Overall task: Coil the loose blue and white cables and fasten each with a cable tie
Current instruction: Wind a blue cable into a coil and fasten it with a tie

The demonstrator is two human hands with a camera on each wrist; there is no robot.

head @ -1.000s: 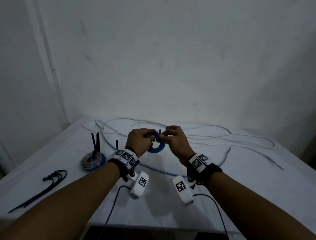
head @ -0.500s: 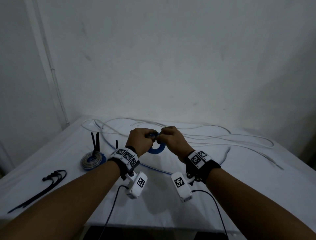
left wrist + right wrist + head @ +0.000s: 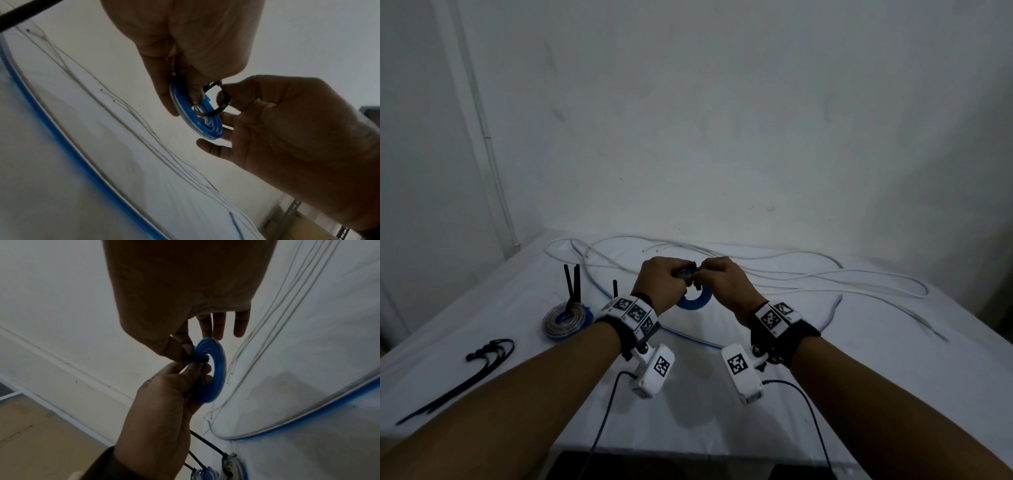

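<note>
A small flat coil of blue cable (image 3: 695, 300) hangs upright between my hands above the middle of the table. My left hand (image 3: 677, 278) grips the coil (image 3: 202, 123) at its rim, fingers curled round it. My right hand (image 3: 705, 274) pinches a black cable tie (image 3: 219, 108) between thumb and forefinger. The tie (image 3: 195, 360) loops through the coil's centre hole, and my other right fingers are spread behind the coil (image 3: 213, 369). Loose white cables (image 3: 808, 278) lie across the far half of the table. A loose blue cable (image 3: 688, 338) runs under my wrists.
Tied coils (image 3: 566, 318) lie at the left with black tie tails standing straight up. A bundle of spare black cable ties (image 3: 482, 363) lies nearer the left edge. The white-covered table (image 3: 876, 377) meets walls at the back and left.
My hands have drawn closer together and risen slightly, with the coil still between them. The tie end that stuck up above my fingers is now lower.
</note>
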